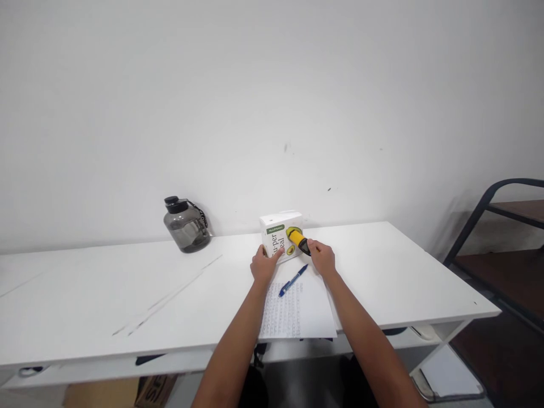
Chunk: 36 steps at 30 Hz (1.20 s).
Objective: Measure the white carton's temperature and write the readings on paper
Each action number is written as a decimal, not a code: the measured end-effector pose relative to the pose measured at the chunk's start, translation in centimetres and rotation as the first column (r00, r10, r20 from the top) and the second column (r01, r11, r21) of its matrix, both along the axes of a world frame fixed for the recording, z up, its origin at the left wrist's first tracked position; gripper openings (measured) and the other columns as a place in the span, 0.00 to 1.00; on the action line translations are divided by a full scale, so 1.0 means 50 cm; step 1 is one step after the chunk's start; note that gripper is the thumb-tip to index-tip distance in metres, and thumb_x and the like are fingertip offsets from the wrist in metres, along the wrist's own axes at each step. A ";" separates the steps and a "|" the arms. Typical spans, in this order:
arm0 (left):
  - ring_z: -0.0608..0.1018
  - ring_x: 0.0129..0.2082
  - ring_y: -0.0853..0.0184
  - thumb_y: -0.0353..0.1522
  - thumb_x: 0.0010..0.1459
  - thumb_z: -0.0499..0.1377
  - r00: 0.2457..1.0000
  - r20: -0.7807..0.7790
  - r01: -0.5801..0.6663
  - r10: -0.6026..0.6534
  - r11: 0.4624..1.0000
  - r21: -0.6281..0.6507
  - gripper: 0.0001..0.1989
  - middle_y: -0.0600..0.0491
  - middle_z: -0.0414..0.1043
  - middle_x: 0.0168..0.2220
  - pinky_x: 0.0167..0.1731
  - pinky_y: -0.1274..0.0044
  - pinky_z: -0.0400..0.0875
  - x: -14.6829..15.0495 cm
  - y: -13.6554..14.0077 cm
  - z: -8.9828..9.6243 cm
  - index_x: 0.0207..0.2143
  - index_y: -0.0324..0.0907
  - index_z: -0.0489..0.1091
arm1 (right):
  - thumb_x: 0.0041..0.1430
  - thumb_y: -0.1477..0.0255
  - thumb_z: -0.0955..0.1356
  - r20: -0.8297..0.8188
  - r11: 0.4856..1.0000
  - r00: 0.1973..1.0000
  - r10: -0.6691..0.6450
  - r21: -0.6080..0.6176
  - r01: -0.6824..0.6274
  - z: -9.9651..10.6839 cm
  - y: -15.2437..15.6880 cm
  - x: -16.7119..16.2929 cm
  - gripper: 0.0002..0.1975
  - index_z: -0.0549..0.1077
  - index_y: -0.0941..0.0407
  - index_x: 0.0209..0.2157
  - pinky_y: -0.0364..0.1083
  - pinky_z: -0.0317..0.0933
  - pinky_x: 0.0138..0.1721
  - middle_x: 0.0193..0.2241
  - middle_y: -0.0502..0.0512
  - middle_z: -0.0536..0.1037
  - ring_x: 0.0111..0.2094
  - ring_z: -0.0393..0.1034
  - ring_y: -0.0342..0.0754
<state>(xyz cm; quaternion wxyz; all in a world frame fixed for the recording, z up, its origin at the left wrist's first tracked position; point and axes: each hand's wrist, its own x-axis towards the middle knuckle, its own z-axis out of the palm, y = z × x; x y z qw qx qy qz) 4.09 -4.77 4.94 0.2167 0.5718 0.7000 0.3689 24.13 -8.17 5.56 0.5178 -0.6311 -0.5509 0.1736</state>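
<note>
A white carton [279, 226] with green lettering and avocado pictures stands upright near the wall. My left hand [264, 264] is closed around its lower left corner, with the thumb on the front face. In my right hand [322, 256] is a yellow-and-black handheld tool [298, 240], whose exact kind I cannot make out. Its yellow end points up and left, in front of the carton's right side; whether it touches the carton I cannot tell. Below the hands, a blue pen [293, 280] lies aslant on a sheet of paper [317, 317] covered partly with handwriting.
A grey translucent water jug [186, 226] with a black cap leans by the wall on the left. The white table [170, 300] has dark streaks and an open shelf beneath. A dark metal-framed rack [471, 226] stands to the right. Below the table is a cardboard box [102, 395].
</note>
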 end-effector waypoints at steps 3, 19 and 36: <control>0.80 0.49 0.54 0.57 0.52 0.63 1.000 0.007 0.005 -0.005 1.000 0.012 0.26 0.49 0.80 0.47 0.46 0.67 0.70 0.000 0.000 0.000 0.43 0.49 0.69 | 0.60 0.37 0.56 -0.013 1.000 1.000 -0.005 -0.013 0.005 0.002 -0.001 -0.001 0.37 0.82 0.51 0.31 0.46 0.59 0.31 0.25 0.52 0.78 0.29 0.70 0.51; 0.80 0.47 0.55 0.57 0.51 0.63 1.000 0.017 -0.003 0.003 1.000 0.027 0.25 0.51 0.81 0.45 0.43 0.68 0.67 0.001 0.002 -0.003 0.39 0.49 0.68 | 0.58 0.37 0.58 -0.088 1.000 0.996 0.010 0.018 -0.008 -0.010 0.008 0.002 0.37 0.83 0.52 0.35 0.47 0.59 0.33 0.27 0.53 0.80 0.31 0.70 0.51; 0.81 0.46 0.55 0.56 0.51 0.64 1.000 0.029 -0.008 0.006 0.999 0.041 0.24 0.51 0.81 0.43 0.42 0.68 0.69 0.003 -0.003 0.001 0.39 0.49 0.69 | 0.56 0.41 0.63 -0.198 0.999 0.980 0.030 -0.011 -0.033 -0.010 0.014 0.003 0.30 0.81 0.49 0.38 0.50 0.63 0.41 0.35 0.52 0.83 0.39 0.74 0.55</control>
